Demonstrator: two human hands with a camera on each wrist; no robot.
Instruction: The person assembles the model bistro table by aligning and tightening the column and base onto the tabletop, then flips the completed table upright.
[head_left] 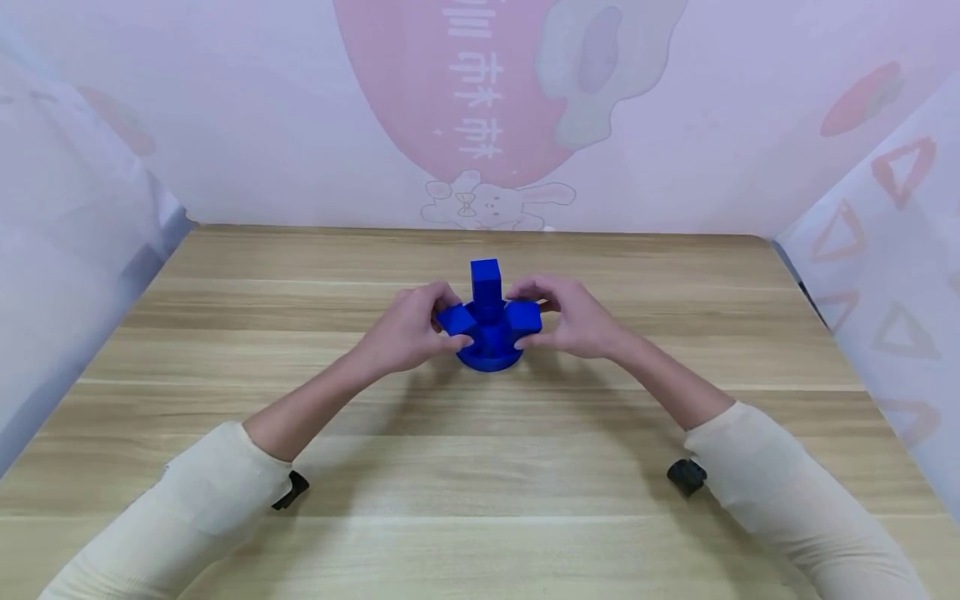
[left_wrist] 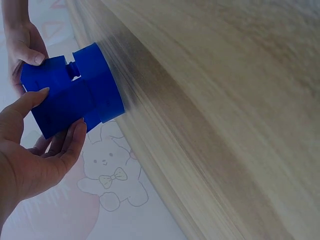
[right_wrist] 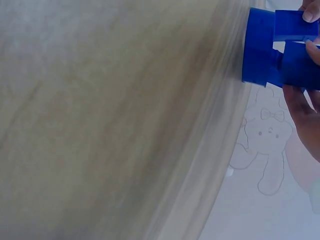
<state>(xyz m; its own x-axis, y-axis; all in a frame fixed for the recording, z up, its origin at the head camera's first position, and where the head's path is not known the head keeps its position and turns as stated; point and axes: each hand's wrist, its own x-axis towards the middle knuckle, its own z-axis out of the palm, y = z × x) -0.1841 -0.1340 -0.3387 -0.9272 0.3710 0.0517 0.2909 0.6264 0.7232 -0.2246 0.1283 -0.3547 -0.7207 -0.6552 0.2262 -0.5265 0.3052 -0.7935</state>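
Contact on both flanks is, I judge, the step in hand. From my end, the head view shows a round, blue, plastic-looking base (head_left: 489, 362) on a pale, wood-grain table (head_left: 480, 500), between the two hands. Above it I see a blue, box-shaped, plastic-looking left block (head_left: 457, 319), a matching right block (head_left: 523, 317) and, upright behind them, a similar rear block (head_left: 486, 279). The left hand (head_left: 408, 329) pinches the left block, thumb on the near side and fingers round the far side; the right hand (head_left: 573, 321) holds the right block the same way, so I read both grips as narrow and filled. The right fingertips come close to the rear block; I cannot tell whether they touch it. In the left wrist view a slim blue neck (left_wrist: 72, 69) shows between block and base; whether anything there turns or pulls free, I cannot tell. I'd say the next move calls for matched pressure and level hands, because an uneven tug could tip the base.
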